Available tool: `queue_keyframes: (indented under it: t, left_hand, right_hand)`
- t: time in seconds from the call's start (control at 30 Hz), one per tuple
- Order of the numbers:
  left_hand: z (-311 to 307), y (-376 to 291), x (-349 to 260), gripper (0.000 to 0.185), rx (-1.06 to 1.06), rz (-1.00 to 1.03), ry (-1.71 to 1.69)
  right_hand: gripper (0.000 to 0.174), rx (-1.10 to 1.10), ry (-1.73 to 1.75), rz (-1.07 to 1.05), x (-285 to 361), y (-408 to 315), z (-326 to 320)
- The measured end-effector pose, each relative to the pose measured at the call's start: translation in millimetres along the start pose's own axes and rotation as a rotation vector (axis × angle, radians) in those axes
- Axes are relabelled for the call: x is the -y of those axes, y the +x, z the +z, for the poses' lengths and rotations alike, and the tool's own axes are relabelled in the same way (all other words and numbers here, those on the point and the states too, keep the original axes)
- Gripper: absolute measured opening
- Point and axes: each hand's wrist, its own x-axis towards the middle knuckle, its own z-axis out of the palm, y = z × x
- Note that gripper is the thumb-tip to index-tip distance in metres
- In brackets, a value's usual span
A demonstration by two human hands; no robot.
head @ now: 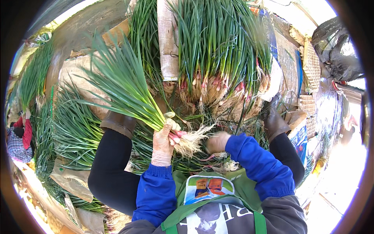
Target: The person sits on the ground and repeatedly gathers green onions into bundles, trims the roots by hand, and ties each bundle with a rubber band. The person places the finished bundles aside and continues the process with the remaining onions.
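In my left hand (163, 143), which looks thinly gloved, is a bunch of green onions (140, 99) with pink-white bulbs and pale hanging roots. Its long leaves fan out to the upper left. To the right of those roots is my right hand (217, 142), blurred and low over loose green onions (222, 165) in front of my apron (245, 181); its fingers are too smeared to tell whether they hold anything. Beyond both hands, a wide row of green onions (216, 44) lies with bulbs and tangled roots towards me.
A heap of green onions (73, 128) lies beside my left leg. Burlap sheets (84, 76) lie at the left, and a cloth strip (168, 44) crosses the far row. My boots (273, 120) flank the work area. A person in red sleeves (22, 137) is at far left, near more onions.
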Motion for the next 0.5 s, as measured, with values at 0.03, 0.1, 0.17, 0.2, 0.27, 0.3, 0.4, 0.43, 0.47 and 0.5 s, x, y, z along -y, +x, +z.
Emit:
queue_keyframes:
  t: [0.03,0.1,0.17,0.2,0.27,0.3,0.4,0.43,0.47,0.5]
  left_hand:
    - [-0.8,1.4,3.9,0.037,0.039,-0.029,0.002]
    - [-1.0,3.5,7.8,0.039,0.080,-0.191,-0.064]
    - [1.5,3.3,8.4,0.038,0.049,-0.297,-0.007]
    - [3.8,2.0,7.7,0.038,0.074,-0.286,0.008]
    - [8.6,1.8,5.9,0.039,0.035,-0.259,0.120]
    - [10.3,2.0,5.6,0.040,0.012,-0.220,0.177]
    - [11.9,2.7,7.4,0.041,-0.007,-0.195,0.263]
    - [11.9,3.8,8.6,0.040,0.006,-0.228,0.328]
    - [10.8,3.7,9.2,0.039,0.055,-0.229,0.356]
    - [10.1,3.5,10.4,0.035,0.020,-0.265,0.446]
  right_hand:
    - [0.041,-0.215,-0.013,0.113,-0.6,5.7,-11.1]
    - [0.049,-0.897,0.556,0.408,-13.0,33.4,-51.7]
    - [0.048,-0.925,0.569,0.594,-28.0,55.7,-92.3]
    - [0.049,-0.846,0.549,0.507,-29.7,54.4,-100.4]
    - [0.035,-0.976,0.215,0.484,-22.5,47.0,-107.0]
    - [0.033,-0.914,0.218,0.441,-13.9,36.6,-102.5]
    - [0.024,-1.018,-0.280,0.247,31.3,-5.2,-68.8]
    - [0.020,-0.839,-0.455,0.276,47.4,-12.0,-58.2]
    - [0.012,-0.708,-0.439,0.138,54.6,-22.3,-50.0]
    - [0.006,-0.689,-0.434,-0.059,56.5,-29.8,-46.0]
